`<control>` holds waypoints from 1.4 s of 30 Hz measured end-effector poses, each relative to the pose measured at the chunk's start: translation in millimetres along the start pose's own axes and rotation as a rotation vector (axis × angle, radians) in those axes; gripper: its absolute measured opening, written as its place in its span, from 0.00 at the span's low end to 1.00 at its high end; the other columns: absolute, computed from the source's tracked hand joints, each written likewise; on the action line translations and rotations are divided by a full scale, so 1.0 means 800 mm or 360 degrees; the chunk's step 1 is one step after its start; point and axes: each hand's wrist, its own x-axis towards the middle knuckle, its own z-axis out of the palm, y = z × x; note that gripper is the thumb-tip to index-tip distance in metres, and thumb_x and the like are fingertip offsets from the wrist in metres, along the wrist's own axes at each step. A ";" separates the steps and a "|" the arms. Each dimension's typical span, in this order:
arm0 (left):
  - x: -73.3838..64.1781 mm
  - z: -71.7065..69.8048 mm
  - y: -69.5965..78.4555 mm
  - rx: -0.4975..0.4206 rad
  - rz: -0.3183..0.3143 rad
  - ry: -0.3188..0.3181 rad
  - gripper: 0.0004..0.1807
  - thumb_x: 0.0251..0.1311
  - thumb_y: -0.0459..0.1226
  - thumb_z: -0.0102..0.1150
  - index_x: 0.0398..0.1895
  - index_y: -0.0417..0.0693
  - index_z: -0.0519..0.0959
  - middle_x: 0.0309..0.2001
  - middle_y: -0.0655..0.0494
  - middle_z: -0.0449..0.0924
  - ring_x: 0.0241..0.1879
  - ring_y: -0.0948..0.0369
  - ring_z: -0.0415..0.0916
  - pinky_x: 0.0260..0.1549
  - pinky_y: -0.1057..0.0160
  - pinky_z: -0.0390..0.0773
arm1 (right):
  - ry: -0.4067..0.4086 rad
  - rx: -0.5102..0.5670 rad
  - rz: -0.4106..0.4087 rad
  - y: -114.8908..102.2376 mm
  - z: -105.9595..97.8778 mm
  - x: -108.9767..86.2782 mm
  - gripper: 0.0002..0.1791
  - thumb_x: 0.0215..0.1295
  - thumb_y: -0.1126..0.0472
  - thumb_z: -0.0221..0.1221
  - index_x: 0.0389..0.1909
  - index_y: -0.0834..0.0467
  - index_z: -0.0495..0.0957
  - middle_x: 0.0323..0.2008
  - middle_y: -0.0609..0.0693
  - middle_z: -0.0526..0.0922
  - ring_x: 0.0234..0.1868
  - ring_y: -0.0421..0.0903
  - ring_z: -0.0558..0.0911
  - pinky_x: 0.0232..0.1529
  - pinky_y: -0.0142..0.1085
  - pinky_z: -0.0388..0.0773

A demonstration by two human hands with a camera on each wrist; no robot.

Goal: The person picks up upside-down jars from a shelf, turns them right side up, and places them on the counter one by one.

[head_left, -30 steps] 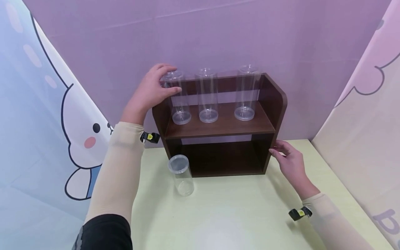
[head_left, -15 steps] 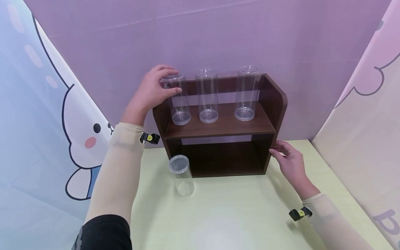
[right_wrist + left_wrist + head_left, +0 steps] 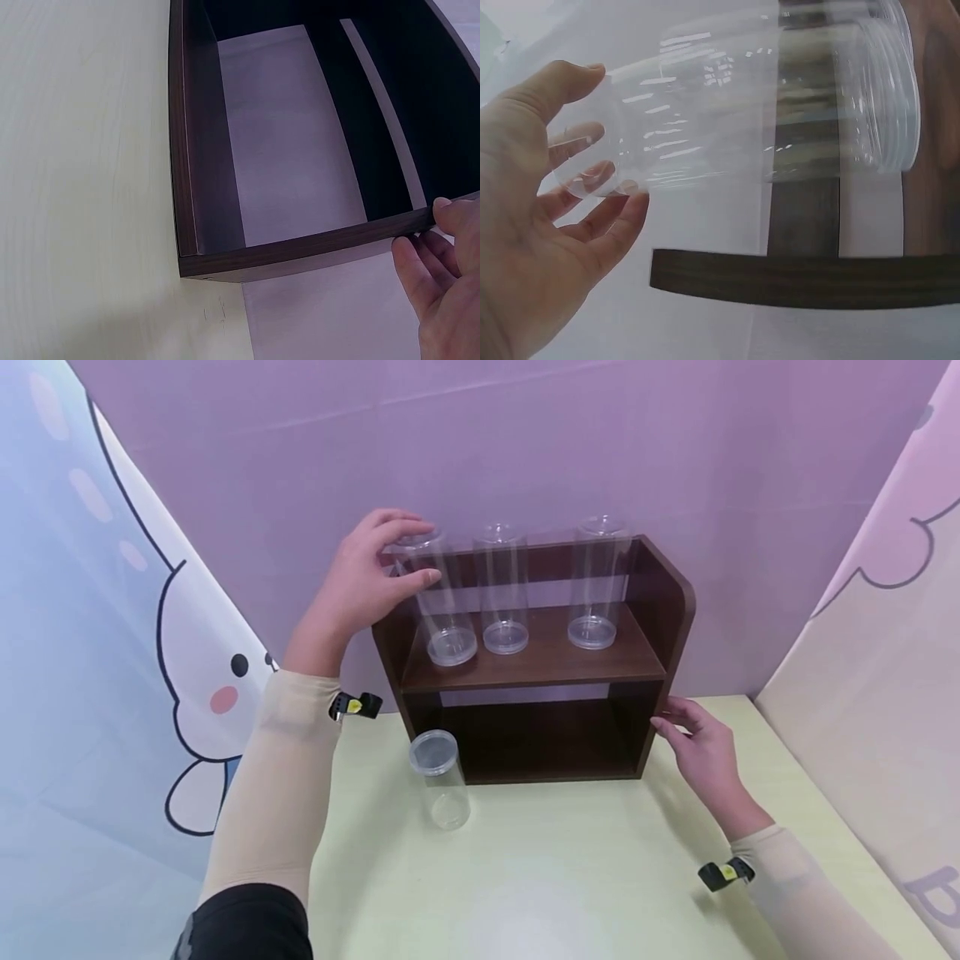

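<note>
My left hand [image 3: 367, 568] holds a clear plastic jar [image 3: 442, 602] round its upper end, thumb in front and fingers behind. This jar leans, its ringed lid end down on or just above the upper board of a dark brown shelf [image 3: 532, 670]; contact cannot be told. In the left wrist view, the jar [image 3: 727, 112] stretches away from the fingers toward the board. My right hand [image 3: 701, 752] pinches the shelf's right side panel near its front edge, thumb on the edge and fingers outside, as the right wrist view shows on the side panel [image 3: 300, 251].
Two more clear jars, a middle jar [image 3: 502, 593] and a right jar [image 3: 597, 585], stand lid-end down on the upper board. A lidded jar [image 3: 442, 781] stands upright on the pale table [image 3: 540, 868] before the shelf's left front. A purple cloth [image 3: 525, 435] hangs behind.
The lower end of the jar in my left hand has swung right and forward, so it now tilts and sits nearer the middle jar. My right hand keeps its place on the shelf.
</note>
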 end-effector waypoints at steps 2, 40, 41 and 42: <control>-0.005 0.000 0.004 -0.0054 0.0023 0.0017 0.30 0.67 0.44 0.79 0.72 0.57 0.84 0.72 0.66 0.75 0.65 0.64 0.75 0.66 0.60 0.80 | 0.0001 -0.0001 -0.0003 -0.001 0.001 0.000 0.15 0.74 0.70 0.70 0.59 0.66 0.86 0.50 0.65 0.91 0.45 0.17 0.82 0.46 0.15 0.79; -0.124 0.079 0.048 -0.0331 0.0491 -0.0179 0.31 0.64 0.38 0.81 0.70 0.50 0.83 0.73 0.53 0.75 0.69 0.58 0.74 0.64 0.55 0.80 | -0.0004 -0.0007 -0.0021 -0.004 -0.001 -0.003 0.15 0.74 0.68 0.71 0.59 0.62 0.88 0.49 0.62 0.92 0.45 0.18 0.83 0.44 0.16 0.78; -0.126 0.081 0.048 -0.0337 0.0489 -0.0185 0.31 0.64 0.38 0.81 0.70 0.51 0.83 0.73 0.53 0.75 0.69 0.58 0.74 0.64 0.55 0.80 | -0.0006 -0.0005 -0.0024 -0.004 -0.001 -0.003 0.15 0.74 0.68 0.71 0.59 0.62 0.88 0.49 0.62 0.92 0.45 0.18 0.83 0.44 0.16 0.78; -0.128 0.083 0.047 -0.0343 0.0493 -0.0188 0.31 0.64 0.37 0.81 0.70 0.51 0.83 0.73 0.53 0.75 0.70 0.58 0.73 0.64 0.55 0.80 | -0.0007 -0.0002 -0.0025 -0.003 -0.001 -0.003 0.16 0.74 0.68 0.71 0.60 0.62 0.88 0.50 0.62 0.92 0.45 0.18 0.83 0.44 0.16 0.78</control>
